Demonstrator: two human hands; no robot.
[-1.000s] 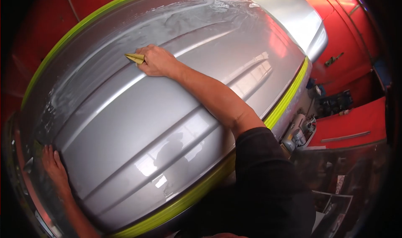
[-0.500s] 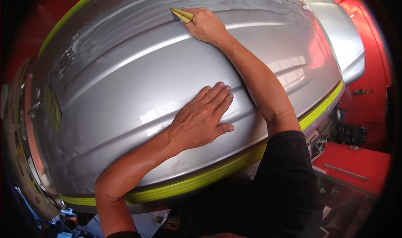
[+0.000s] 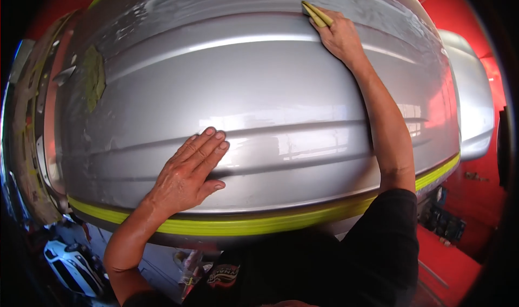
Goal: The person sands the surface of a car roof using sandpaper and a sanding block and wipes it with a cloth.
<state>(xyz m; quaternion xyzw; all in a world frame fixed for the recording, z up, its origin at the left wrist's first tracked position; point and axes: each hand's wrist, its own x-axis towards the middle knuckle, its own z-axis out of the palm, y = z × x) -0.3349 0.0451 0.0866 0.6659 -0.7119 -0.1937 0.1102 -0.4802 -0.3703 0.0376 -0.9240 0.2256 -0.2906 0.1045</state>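
R hand point(image 3: 340, 34) is far & a bit right, curled round a folded yellow paper point(image 3: 318, 15) w/ a good pinch. Paper sits on the far part of a big silver panel point(image 3: 243, 82), just by a long bump. Its tip points far & left, w/ a bit of dark gray there. L hand point(image 3: 186, 172) is near & left. It lies flat on the same panel, palm down, free of any grip, fingers tog. & thumb out to the right.

Pale streaks point(image 3: 135, 21) run along the panel's far part, & more bumps cross the near part. Bright yellow tape point(image 3: 270, 224) goes along the near edge. Far left, a greenish sheet point(image 3: 95, 80) lies on the panel, well apart from L hand. Past the right end is a 2nd silver part point(image 3: 469, 93), w/ red stuff point(image 3: 484, 199) around & behind it. Near left, down low, there's a pale car point(image 3: 73, 266). Person has a black shirt point(image 3: 303, 264) w/ a logo point(image 3: 223, 275), too blurry to read in full.
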